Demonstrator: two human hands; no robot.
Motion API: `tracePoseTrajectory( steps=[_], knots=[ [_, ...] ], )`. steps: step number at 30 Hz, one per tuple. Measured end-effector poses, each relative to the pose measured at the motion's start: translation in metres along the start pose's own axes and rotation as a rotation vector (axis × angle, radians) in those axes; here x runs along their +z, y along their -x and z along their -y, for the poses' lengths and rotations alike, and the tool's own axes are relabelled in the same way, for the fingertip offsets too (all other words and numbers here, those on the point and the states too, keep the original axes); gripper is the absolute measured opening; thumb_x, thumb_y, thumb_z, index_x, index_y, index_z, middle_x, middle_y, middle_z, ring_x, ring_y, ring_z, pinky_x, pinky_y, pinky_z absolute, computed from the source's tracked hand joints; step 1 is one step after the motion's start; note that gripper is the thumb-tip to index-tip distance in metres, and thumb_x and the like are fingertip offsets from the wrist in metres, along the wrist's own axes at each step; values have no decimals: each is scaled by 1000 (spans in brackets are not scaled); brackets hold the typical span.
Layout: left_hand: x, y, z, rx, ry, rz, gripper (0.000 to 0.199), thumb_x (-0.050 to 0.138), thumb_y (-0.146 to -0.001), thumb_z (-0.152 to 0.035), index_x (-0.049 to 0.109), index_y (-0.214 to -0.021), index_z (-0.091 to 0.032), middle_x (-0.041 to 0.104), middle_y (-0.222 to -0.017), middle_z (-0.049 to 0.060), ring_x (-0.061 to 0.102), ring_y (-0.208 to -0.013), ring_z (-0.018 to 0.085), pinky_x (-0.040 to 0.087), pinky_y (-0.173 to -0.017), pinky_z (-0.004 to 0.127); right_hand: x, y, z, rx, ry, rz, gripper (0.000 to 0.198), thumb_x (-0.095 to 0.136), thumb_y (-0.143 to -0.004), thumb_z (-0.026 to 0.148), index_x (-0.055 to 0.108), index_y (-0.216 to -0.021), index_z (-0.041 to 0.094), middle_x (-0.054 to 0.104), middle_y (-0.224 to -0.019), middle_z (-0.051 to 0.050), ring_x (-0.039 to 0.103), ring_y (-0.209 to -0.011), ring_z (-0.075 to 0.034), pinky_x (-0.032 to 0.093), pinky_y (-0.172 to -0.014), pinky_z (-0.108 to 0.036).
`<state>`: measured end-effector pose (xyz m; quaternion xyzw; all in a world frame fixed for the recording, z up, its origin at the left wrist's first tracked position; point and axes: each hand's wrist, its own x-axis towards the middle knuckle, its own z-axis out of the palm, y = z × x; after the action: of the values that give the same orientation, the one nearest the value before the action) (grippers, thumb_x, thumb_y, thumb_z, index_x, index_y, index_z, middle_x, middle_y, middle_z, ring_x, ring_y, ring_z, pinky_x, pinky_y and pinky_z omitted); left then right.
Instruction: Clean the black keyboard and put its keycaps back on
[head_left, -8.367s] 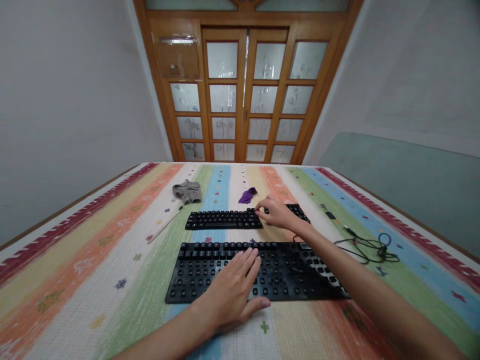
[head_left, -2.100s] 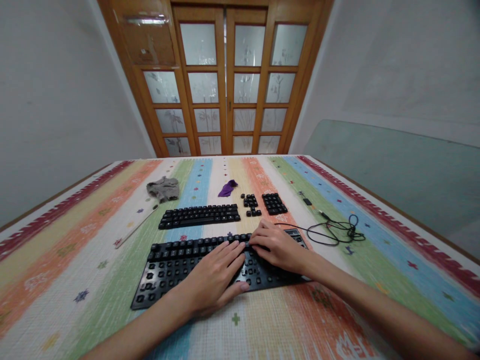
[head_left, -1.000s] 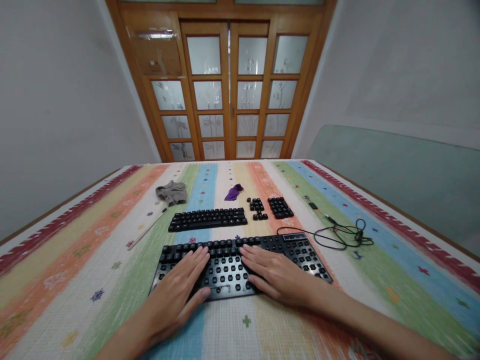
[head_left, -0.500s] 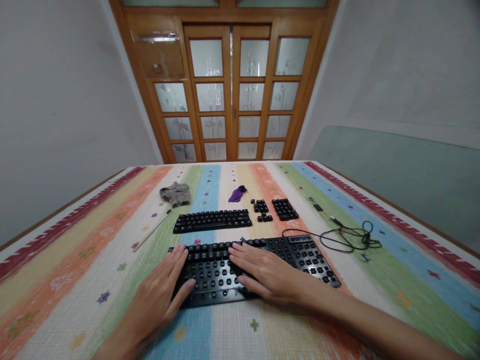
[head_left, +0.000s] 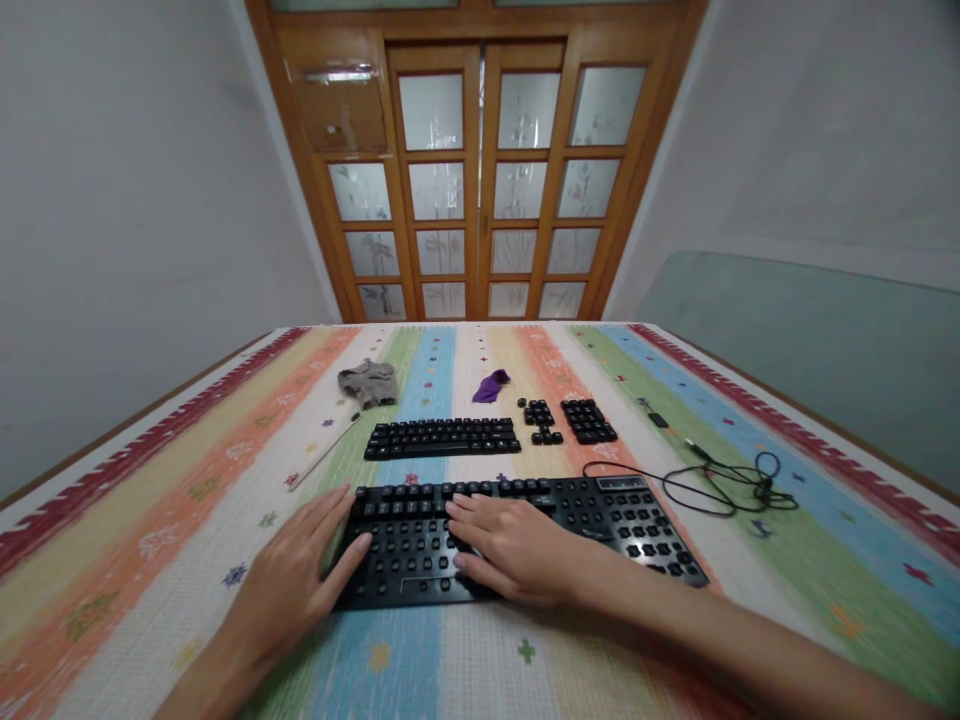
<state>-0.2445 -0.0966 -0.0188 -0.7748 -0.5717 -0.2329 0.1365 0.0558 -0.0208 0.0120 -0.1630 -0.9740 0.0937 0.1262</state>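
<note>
A black keyboard (head_left: 409, 550) lies across the table before me. Its two back rows on the left carry keycaps, while the lower rows and number area show bare key stems. My left hand (head_left: 300, 560) is at the keyboard's left end, fingers stretched out and thumb over the bare stems. Flat over the middle of the keyboard rests my right hand (head_left: 517, 550), fingers extended, covering some keys. Behind the keyboard sit loose black keycaps in blocks: a wide main block (head_left: 442, 437), a small cluster (head_left: 540, 415) and a number-pad block (head_left: 589, 421).
A grey cloth (head_left: 369, 383), a purple cloth (head_left: 490, 386) and a white toothbrush-like stick (head_left: 322, 452) with a dark tip lie farther back. At right are a coiled black cable (head_left: 705, 490) and a small black piece (head_left: 658, 420). A striped cloth (head_left: 187, 540) covers the table.
The view has turned slightly left. My left hand has shifted left to the keyboard's end, its fingertips now beside the top left corner. My right hand has slid a little left.
</note>
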Motion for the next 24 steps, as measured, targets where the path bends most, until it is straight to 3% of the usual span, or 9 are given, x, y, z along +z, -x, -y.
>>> tracePoseTrajectory(
  steps=[3, 7, 14, 20, 24],
  knots=[
    [-4, -4, -5, -27, 41, -13, 41, 46, -97, -50, 62, -119, -19, 70, -115, 11, 67, -105, 29, 55, -94, 47, 1, -13, 6, 12, 8, -52, 36, 40, -103, 32, 64, -117, 9, 64, -130, -19, 58, -127, -26, 46, -109, -44],
    [-3, -6, -10, -27, 41, -55, 36, 47, -97, -46, 64, -112, -18, 70, -106, 12, 67, -98, 29, 55, -90, 45, 3, -32, 9, -34, -9, -118, 42, 40, -102, 33, 57, -128, 4, 50, -145, -23, 46, -138, -27, 40, -114, -43],
    [-2, -6, -7, 5, 54, -15, 35, 45, -99, -48, 65, -106, -20, 69, -102, 10, 67, -95, 27, 55, -87, 41, 19, -43, 8, -89, -36, -2, 43, 38, -104, 35, 56, -131, 8, 53, -144, -18, 46, -138, -23, 37, -116, -39],
    [-8, -29, 9, 18, 45, 4, 40, 41, -100, -50, 66, -98, -20, 69, -101, 11, 66, -96, 29, 52, -92, 46, 13, -41, 5, -103, -66, 12, 46, 40, -103, 37, 56, -133, 5, 53, -144, -19, 47, -138, -25, 36, -117, -38],
    [-7, -58, 31, -77, 89, 28, 45, 38, -97, -54, 66, -101, -19, 70, -103, 12, 63, -102, 31, 50, -95, 47, 4, -46, -8, -77, -100, -51, 36, 43, -102, 31, 61, -125, 11, 61, -136, -16, 52, -133, -21, 42, -112, -37]
  ],
)
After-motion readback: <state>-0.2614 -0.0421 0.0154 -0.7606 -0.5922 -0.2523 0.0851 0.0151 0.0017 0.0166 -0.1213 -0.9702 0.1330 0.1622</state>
